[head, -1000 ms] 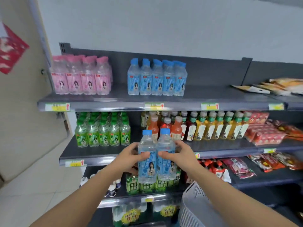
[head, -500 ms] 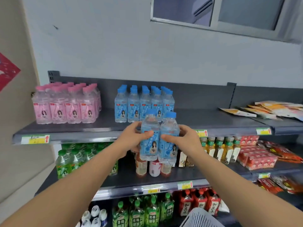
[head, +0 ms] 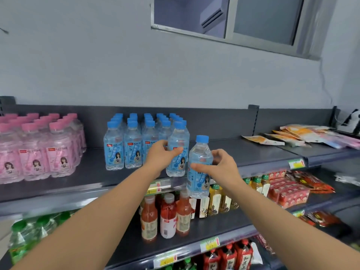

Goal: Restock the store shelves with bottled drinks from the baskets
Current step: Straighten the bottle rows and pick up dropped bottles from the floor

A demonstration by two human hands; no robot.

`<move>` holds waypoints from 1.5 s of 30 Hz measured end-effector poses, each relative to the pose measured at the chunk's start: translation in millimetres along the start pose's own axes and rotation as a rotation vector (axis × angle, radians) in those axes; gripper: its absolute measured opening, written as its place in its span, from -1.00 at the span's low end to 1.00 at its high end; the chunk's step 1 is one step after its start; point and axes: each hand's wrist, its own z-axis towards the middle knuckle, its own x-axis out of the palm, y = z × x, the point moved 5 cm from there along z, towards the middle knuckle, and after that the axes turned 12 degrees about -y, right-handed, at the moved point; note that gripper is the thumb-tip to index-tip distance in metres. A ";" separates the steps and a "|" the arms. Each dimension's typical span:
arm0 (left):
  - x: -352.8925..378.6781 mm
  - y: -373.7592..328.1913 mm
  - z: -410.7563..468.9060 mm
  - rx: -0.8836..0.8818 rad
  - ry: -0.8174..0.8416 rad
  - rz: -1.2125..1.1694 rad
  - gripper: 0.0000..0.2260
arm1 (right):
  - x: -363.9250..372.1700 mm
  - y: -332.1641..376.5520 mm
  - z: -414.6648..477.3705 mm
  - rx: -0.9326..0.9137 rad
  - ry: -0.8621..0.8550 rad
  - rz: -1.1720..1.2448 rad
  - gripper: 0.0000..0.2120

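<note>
Each of my hands holds a clear blue-capped bottle with a blue label. My left hand (head: 162, 154) grips one bottle (head: 178, 145) whose base rests on the front of the top shelf (head: 253, 152), right beside the group of blue-capped bottles (head: 132, 145). In my right hand (head: 218, 166) the other bottle (head: 199, 152) hangs in the air just in front of the shelf edge, slightly lower. No basket is in view.
Pink-capped bottles (head: 37, 152) fill the top shelf's left end. Flat snack packets (head: 303, 135) lie at its right end. The shelf below carries red and orange juice bottles (head: 165, 215), yellow tea bottles and red snack packs. Green bottles (head: 25, 236) stand lower left.
Both hands rose from the middle shelf level to the top shelf. The two bottles, held side by side before, have parted; the left one now touches the top shelf.
</note>
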 end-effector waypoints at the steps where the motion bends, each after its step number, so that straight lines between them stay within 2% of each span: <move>1: 5.5 0.9 5.9 -0.003 -0.008 0.003 -0.62 | -0.5 -1.8 3.3 0.002 -0.002 0.003 -0.46; 7: 33.6 10.9 33.9 -0.035 -0.015 -0.013 -0.54 | -5.3 -12.7 19.2 0.021 0.005 -0.009 -0.39; 11: 44.1 8.6 37.6 -0.019 -0.017 0.013 -0.57 | -9.2 -15.8 24.9 0.032 0.002 -0.017 -0.47; 28: 55.2 12.7 41.3 -0.002 -0.063 0.029 -0.49 | 2.6 -22.3 33.7 0.017 0.052 -0.037 -0.48; 31: 45.6 11.6 38.6 0.022 -0.072 0.074 -0.56 | 14.2 -14.1 36.6 -0.011 0.066 -0.038 -0.48; 35: 19.2 9.6 34.8 -0.009 -0.064 0.052 -0.85 | 37.6 7.0 39.3 -0.054 0.077 -0.018 -0.48; 45: -27.2 16.2 19.2 -0.003 0.134 0.040 -0.56 | 91.0 44.8 52.6 -0.193 -0.026 -0.198 -0.49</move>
